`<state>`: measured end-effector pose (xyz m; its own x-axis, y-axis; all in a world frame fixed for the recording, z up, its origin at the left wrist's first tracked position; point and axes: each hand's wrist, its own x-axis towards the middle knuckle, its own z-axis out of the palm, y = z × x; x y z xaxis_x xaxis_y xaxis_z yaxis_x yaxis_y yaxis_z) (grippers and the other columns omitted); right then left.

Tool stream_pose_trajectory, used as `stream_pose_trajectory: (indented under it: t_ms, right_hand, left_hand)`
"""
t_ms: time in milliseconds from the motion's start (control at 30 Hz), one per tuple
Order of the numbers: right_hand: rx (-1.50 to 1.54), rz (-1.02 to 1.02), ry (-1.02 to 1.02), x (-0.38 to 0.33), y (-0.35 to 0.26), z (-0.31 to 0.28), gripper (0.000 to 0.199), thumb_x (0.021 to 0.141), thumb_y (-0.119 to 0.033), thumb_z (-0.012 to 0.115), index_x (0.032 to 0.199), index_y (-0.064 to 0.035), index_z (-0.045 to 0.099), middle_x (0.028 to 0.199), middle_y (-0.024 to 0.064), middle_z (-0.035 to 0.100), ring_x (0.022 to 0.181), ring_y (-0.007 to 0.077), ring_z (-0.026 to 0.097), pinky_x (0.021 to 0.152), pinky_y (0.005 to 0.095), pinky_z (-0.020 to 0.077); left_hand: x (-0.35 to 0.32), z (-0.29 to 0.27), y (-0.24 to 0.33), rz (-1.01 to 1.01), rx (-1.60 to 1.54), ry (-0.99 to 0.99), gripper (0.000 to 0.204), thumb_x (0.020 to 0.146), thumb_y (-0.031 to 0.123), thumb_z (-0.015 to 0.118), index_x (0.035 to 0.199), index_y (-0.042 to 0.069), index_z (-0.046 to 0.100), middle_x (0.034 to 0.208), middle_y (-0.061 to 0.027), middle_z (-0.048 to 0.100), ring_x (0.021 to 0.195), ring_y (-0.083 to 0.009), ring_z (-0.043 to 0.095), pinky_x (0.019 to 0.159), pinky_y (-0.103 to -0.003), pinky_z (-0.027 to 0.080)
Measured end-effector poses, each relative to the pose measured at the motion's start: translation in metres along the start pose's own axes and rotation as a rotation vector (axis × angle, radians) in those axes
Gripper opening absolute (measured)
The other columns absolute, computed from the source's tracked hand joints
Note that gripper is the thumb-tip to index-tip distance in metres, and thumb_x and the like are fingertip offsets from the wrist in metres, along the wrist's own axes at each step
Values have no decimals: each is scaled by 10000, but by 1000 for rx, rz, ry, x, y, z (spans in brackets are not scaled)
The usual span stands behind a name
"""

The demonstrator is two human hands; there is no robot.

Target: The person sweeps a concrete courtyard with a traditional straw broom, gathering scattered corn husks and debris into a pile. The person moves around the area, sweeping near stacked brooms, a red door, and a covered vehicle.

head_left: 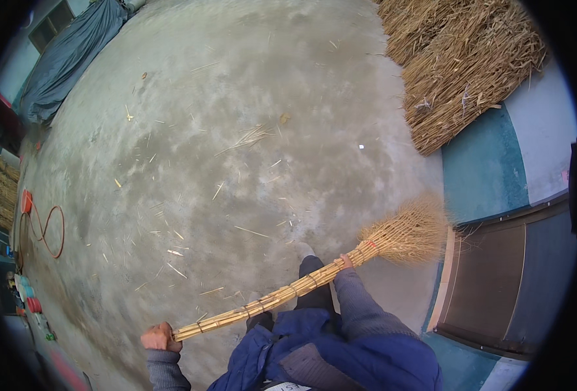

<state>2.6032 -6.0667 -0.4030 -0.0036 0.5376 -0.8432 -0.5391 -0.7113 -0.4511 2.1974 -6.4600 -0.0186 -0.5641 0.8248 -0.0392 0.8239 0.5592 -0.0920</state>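
Observation:
A long straw broom (288, 292) slants across the front of my body, its bundled stalk handle tied with several dark bands. At the lower left, my left hand (161, 337) is closed round the handle's end. My right hand (346, 262) grips farther up, close to the brush head; part of its fingers is hidden behind the handle. The spread bristles (409, 231) point right, near the wall and a framed dark screen. Whether they touch the floor I cannot tell.
Loose straw bits (246, 139) lie scattered over the concrete floor (314, 72). Big bundles of dry stalks (471, 65) lean on the right wall (487, 169). A screened opening (490, 280) is beside me. At left are a dark tarp (73, 62) and an orange hose (60, 228).

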Motion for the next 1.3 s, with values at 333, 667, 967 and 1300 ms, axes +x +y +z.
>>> stream_pose_trajectory:
  t_ms: [333,667,967,1300]
  right_hand:
    - [-418,315,-312,78,-5,297,260,765,-261,675,915,-64,597,774,86,619,702,211,608,658,354,520]
    - [-747,204,-643,-30,-48,395,382,713,-162,778,1011,6,607,849,77,612,761,199,614,646,327,533]
    - [-840,563,-836,55,23,405,176,786,-213,659,846,-88,550,773,72,599,720,212,597,672,344,534]
    - [-1344,936,-829,-23,225,431,168,743,-172,645,830,-87,528,724,105,598,661,258,598,630,410,539]
  left_hand:
    - [-14,-132,186,-754,32,-407,257,746,365,623,900,160,634,735,-149,649,671,-367,624,590,-483,479]
    - [-109,-70,277,-1159,-153,-364,242,681,328,633,683,87,614,614,-156,622,578,-351,618,546,-433,491]
    - [-113,17,382,-1553,-265,-410,165,653,279,637,646,116,611,597,-147,612,563,-334,612,529,-431,479]
    - [-41,-43,495,-2103,-157,-538,227,658,322,657,638,105,595,603,-159,608,582,-355,607,554,-449,488]
